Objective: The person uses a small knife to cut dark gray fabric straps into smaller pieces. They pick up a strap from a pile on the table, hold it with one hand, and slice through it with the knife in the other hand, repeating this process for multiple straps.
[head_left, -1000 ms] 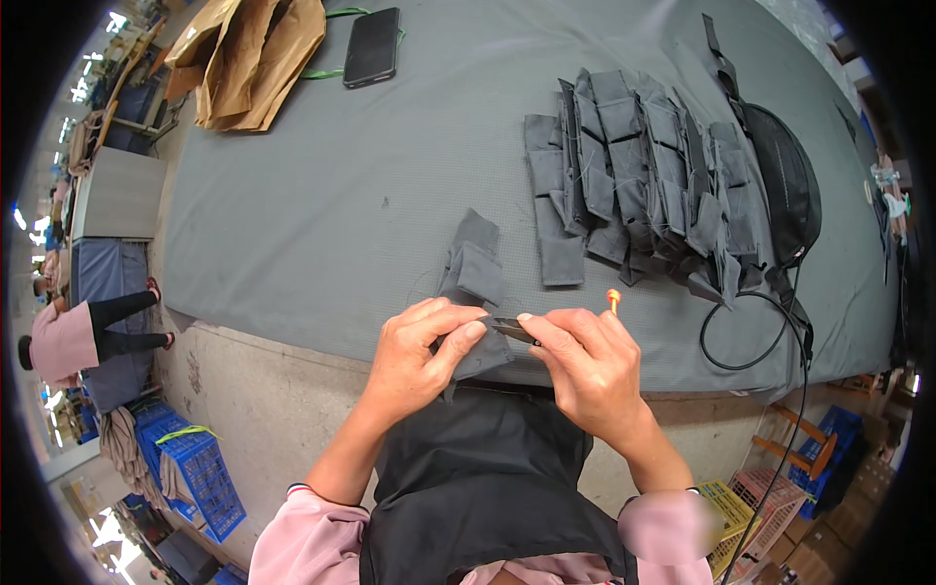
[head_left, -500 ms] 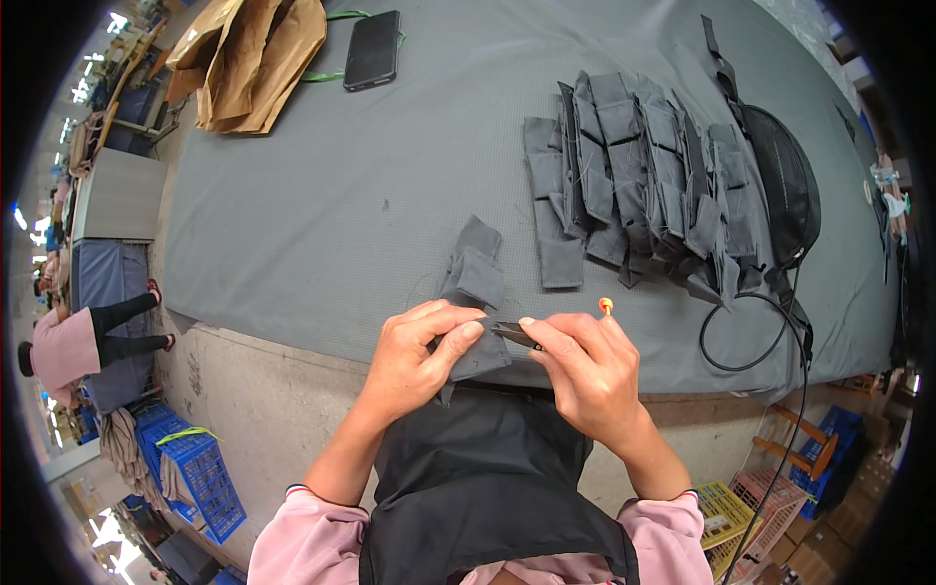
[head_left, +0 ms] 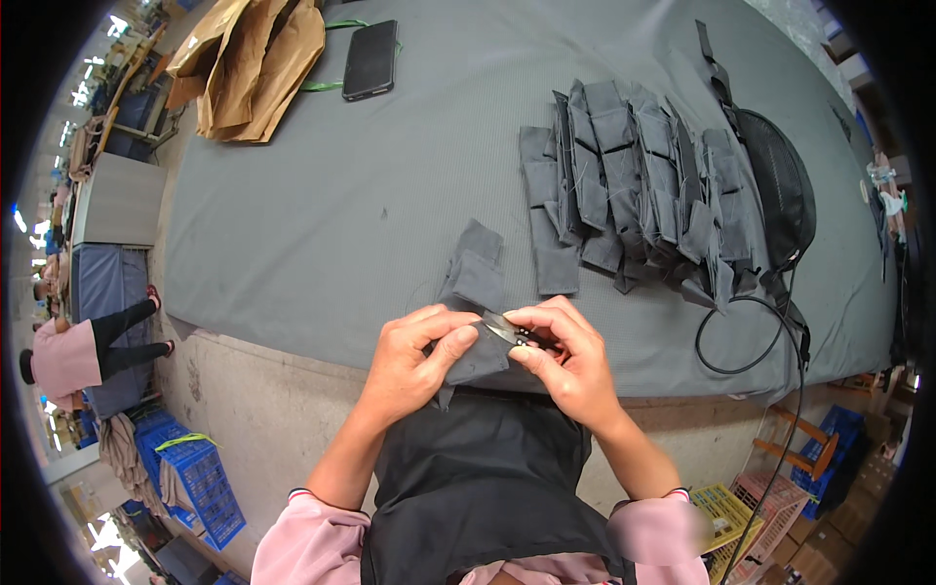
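Note:
A strip of grey fabric [head_left: 476, 281] with folded, sewn sections lies at the table's near edge, its lower end hanging toward my apron. My left hand [head_left: 414, 359] pinches it between thumb and fingers near its middle. My right hand [head_left: 570, 363] grips small thread snips [head_left: 505, 331] with metal blades and a dark handle. Their blades point left and touch or nearly touch the fabric beside my left fingertips. Whether the blades are closed on a thread cannot be made out.
Stacked grey fabric strips [head_left: 624, 175] with loose threads lie to the right, beside a black bag [head_left: 777, 185] and a looped black cable [head_left: 700, 341]. A phone [head_left: 370, 60] and brown paper bag [head_left: 255, 78] are at the far left. Blue crates [head_left: 207, 478] stand on the floor; a person [head_left: 73, 351] is at the left.
My right hand has moved left and turned, bringing the snips over the fabric by my left fingertips. The orange tip seen above that hand is now out of sight. My left hand keeps its pinch.

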A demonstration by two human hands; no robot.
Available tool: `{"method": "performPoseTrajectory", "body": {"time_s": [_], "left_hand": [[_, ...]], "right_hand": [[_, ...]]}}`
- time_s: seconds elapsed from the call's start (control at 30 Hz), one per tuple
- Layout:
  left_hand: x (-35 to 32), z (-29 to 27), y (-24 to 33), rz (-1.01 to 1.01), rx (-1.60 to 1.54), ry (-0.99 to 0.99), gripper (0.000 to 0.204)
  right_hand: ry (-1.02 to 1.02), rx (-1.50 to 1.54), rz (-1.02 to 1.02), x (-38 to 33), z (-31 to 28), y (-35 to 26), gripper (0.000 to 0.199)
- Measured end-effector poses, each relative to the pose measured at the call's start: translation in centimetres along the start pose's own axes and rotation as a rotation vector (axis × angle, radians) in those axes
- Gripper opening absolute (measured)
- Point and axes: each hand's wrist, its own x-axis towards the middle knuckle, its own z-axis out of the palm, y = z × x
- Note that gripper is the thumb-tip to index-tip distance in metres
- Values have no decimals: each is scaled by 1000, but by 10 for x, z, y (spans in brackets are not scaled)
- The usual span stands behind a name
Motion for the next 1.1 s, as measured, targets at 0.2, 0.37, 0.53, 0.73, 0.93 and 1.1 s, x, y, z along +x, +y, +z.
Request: {"method": "performPoseTrajectory", "body": {"time_s": [0.2, 0.37, 0.53, 0.73, 0.93, 1.1], "left_hand": [[1, 4, -6, 37, 3, 65, 19], [9, 4, -8, 141, -7, 225, 19], [11, 0, -1, 65, -83, 203, 19], [11, -13, -15, -22, -203, 118, 20], [10, -22, -17, -44, -158, 14, 21], [8, -18, -20, -45, -155, 30, 21]], "right_hand": [[108, 312, 112, -1, 8, 4, 26], [177, -475, -316, 1, 9, -12, 33], [242, -670, -486, 11, 18, -16, 37], [196, -845, -553, 17, 22, -16, 39], [180, -848, -587, 19, 17, -11, 38], [195, -770, -550, 13, 14, -18, 39]]}}
